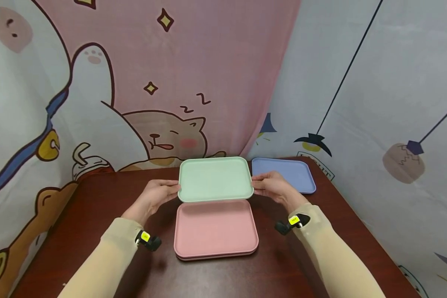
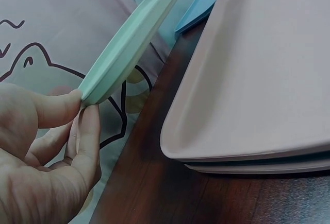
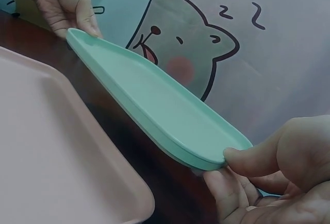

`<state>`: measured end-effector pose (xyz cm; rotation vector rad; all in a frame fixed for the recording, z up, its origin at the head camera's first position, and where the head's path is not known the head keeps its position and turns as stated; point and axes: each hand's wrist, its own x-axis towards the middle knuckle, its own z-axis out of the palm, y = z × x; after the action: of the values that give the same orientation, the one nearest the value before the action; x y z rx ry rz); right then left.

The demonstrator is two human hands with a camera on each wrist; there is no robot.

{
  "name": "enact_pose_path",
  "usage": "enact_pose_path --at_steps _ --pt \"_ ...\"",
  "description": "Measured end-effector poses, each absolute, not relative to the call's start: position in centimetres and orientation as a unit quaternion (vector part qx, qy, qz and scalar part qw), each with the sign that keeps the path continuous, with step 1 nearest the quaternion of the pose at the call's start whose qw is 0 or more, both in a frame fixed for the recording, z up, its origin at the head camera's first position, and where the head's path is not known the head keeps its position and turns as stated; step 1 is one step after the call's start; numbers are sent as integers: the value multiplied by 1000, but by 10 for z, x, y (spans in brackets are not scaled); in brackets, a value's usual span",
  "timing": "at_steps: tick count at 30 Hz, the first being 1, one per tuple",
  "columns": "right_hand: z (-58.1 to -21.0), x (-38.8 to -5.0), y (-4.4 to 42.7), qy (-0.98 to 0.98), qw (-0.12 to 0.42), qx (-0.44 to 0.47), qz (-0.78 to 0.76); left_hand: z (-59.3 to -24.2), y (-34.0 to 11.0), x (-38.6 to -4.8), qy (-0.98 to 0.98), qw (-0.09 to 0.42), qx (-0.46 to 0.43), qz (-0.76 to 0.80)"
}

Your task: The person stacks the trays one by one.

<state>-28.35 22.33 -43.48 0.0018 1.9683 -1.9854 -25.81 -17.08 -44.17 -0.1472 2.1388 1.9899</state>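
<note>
Both hands hold up a light green tray (image 1: pixel 215 179) by its two short ends. My left hand (image 1: pixel 154 198) pinches the left end, thumb on top and fingertips below, as the left wrist view shows at the tray's corner (image 2: pixel 103 82). At the opposite end, my right hand (image 1: pixel 277 188) pinches the rim the same way; in the right wrist view its thumb lies on the green rim (image 3: pixel 206 161). Nearer to me, a stack of pink trays (image 1: pixel 216 229) lies on the table. The green tray is raised off the table, just beyond the stack.
A blue tray (image 1: pixel 287 174) lies at the back right of the dark brown table (image 1: pixel 97 207), partly behind the right hand. In the left wrist view a dark gap separates the stacked pink trays (image 2: pixel 247 147). A printed cloth (image 1: pixel 223 62) hangs along the back and sides.
</note>
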Motion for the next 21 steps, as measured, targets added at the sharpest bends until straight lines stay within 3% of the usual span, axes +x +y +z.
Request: enact_pose_path --at_steps 21 --pt "-431 -265 228 686 168 -30 -707 -438 -175 -239 728 101 -46 677"
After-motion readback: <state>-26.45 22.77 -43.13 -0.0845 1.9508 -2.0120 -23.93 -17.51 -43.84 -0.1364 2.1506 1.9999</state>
